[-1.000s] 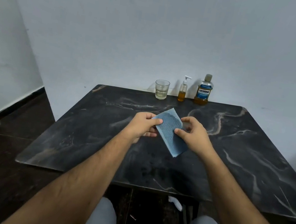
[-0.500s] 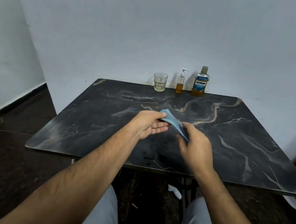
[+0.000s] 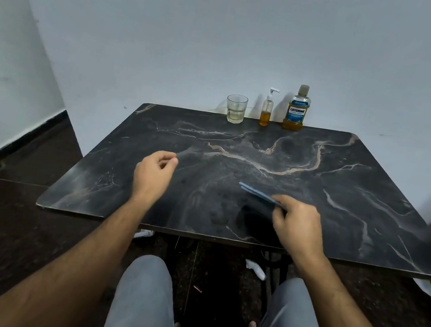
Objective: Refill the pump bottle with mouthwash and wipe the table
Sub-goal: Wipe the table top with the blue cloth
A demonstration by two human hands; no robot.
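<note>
Right hand point(image 3: 297, 223) pinches the folded blue cloth point(image 3: 257, 193) by one end, low over the middle of the dark marble table point(image 3: 369, 214); can't tell from this angle if the cloth touches the surface. Left hand point(image 3: 152, 175) hovers over the table well apart from the cloth, fingers loosely curled, holding nothing. Glass point(image 3: 236, 109), pump bottle point(image 3: 267, 109) and mouthwash point(image 3: 296, 109) stand upright in a row at the far edge by the wall, pump bottle between the other two.
</note>
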